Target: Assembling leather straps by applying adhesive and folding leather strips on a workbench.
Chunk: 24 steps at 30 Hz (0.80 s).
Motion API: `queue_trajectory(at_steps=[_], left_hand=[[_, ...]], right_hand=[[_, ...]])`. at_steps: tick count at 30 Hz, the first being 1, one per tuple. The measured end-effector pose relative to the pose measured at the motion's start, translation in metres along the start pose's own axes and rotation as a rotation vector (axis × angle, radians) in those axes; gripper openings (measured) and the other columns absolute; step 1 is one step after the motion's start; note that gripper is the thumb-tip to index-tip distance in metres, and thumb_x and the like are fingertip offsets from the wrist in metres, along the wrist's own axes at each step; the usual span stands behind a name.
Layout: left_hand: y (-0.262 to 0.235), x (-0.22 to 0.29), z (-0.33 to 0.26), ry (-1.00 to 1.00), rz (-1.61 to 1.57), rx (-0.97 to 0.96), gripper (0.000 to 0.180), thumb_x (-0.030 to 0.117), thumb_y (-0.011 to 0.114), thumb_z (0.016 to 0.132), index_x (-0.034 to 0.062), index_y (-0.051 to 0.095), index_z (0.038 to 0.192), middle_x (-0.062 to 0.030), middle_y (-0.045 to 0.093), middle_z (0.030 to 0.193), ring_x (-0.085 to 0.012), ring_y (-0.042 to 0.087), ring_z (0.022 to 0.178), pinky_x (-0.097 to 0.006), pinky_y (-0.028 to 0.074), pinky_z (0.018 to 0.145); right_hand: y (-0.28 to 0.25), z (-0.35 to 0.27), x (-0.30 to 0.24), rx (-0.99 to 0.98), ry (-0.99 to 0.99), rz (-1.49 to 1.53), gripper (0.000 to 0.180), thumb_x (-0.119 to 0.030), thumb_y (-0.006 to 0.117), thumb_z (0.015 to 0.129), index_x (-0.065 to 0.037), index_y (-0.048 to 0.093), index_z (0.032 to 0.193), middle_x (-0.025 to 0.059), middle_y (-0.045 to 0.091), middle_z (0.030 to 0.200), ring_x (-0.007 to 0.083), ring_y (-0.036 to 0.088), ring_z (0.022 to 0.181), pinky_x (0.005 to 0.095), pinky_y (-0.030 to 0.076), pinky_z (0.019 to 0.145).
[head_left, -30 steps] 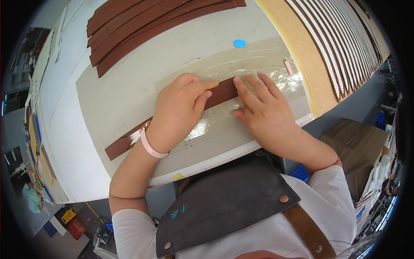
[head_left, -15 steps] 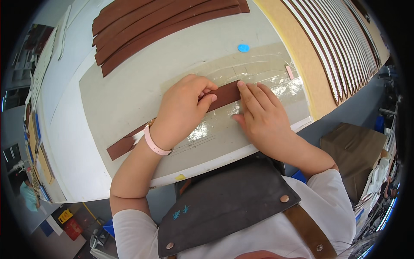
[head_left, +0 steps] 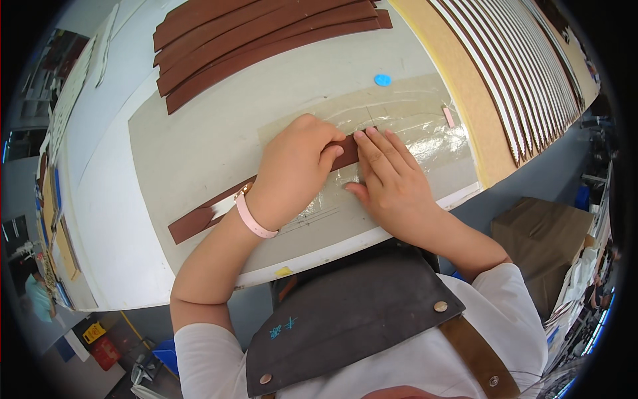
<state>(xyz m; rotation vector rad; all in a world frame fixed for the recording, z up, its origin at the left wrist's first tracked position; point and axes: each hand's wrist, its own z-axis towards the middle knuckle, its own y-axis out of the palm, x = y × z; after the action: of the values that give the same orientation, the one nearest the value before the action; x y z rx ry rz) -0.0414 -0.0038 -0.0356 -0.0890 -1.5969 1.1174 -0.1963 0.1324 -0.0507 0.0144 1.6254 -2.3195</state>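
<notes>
A long brown leather strip (head_left: 344,158) lies slantwise across the grey work mat (head_left: 199,143), low at the left and higher at the right. Close to its right end, my left hand (head_left: 298,166) pinches the far edge between thumb and fingers. My right hand (head_left: 393,176) rests flat on that end with the fingers stretched out, covering most of the tip. Under my left forearm part of the strip is hidden; near its left end a whitish patch shows between brown layers. Clear glossy film (head_left: 428,143) covers the mat beneath my hands.
Several brown leather strips (head_left: 266,43) lie stacked at the far side. A blue disc (head_left: 382,80) and a small pink piece (head_left: 448,118) lie on the mat. On a tan board (head_left: 468,80) at the right, brown-and-white strips stand in rows. The table's white front edge (head_left: 332,255) runs before me.
My left hand has slid right along the strip, and my right fingers have shifted slightly left, so the two hands are closer together. The whole view has shifted a little.
</notes>
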Motion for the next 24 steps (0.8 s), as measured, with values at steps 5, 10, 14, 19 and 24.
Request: queue_trajectory(at_steps=[5,10,14,19,24], left_hand=[[-0.001,0.001,-0.004,0.172,0.198,0.107,0.023,0.006,0.073,0.086,0.0045,0.073,0.109,-0.0099,0.066,0.096,-0.0284,0.063,0.089,-0.037,0.053,0.08],[0.002,0.004,-0.006,0.141,0.05,0.023,0.045,0.01,0.081,0.079,0.0065,0.066,0.121,-0.0108,0.065,0.107,-0.0325,0.06,0.103,-0.041,0.05,0.091],[0.005,0.003,-0.005,0.135,0.101,0.028,0.049,0.01,0.082,0.077,0.0062,0.064,0.121,-0.0115,0.064,0.11,-0.0322,0.06,0.105,-0.042,0.049,0.092],[0.004,0.003,-0.002,0.115,0.117,-0.005,0.042,0.01,0.082,0.078,0.0052,0.064,0.116,-0.0116,0.064,0.11,-0.0321,0.06,0.105,-0.042,0.05,0.092],[0.003,0.005,-0.004,0.121,0.086,-0.01,0.042,0.011,0.083,0.079,0.0062,0.063,0.116,-0.0114,0.06,0.111,-0.0326,0.058,0.107,-0.043,0.048,0.093]], right_hand=[[-0.001,0.0,0.0,-0.009,0.005,-0.046,0.043,-0.026,0.073,0.088,0.012,0.07,0.108,0.0267,0.059,0.136,0.039,0.055,0.131,0.0545,0.039,0.113],[0.001,-0.001,-0.001,-0.012,0.011,-0.061,0.043,-0.026,0.074,0.087,0.011,0.07,0.108,0.026,0.06,0.135,0.0385,0.056,0.13,0.0542,0.04,0.113],[0.001,-0.002,0.0,-0.013,0.027,-0.016,0.044,-0.025,0.075,0.086,0.01,0.07,0.111,0.0228,0.059,0.138,0.0375,0.054,0.132,0.0531,0.041,0.112],[-0.005,-0.008,0.011,0.078,0.158,0.135,0.04,-0.018,0.076,0.086,0.005,0.069,0.118,0.0181,0.056,0.142,0.0413,0.049,0.135,0.0507,0.043,0.109],[-0.007,-0.011,0.011,0.139,0.208,0.036,0.036,-0.012,0.074,0.087,0.001,0.07,0.12,0.0184,0.059,0.138,0.0452,0.049,0.134,0.0502,0.045,0.106]])
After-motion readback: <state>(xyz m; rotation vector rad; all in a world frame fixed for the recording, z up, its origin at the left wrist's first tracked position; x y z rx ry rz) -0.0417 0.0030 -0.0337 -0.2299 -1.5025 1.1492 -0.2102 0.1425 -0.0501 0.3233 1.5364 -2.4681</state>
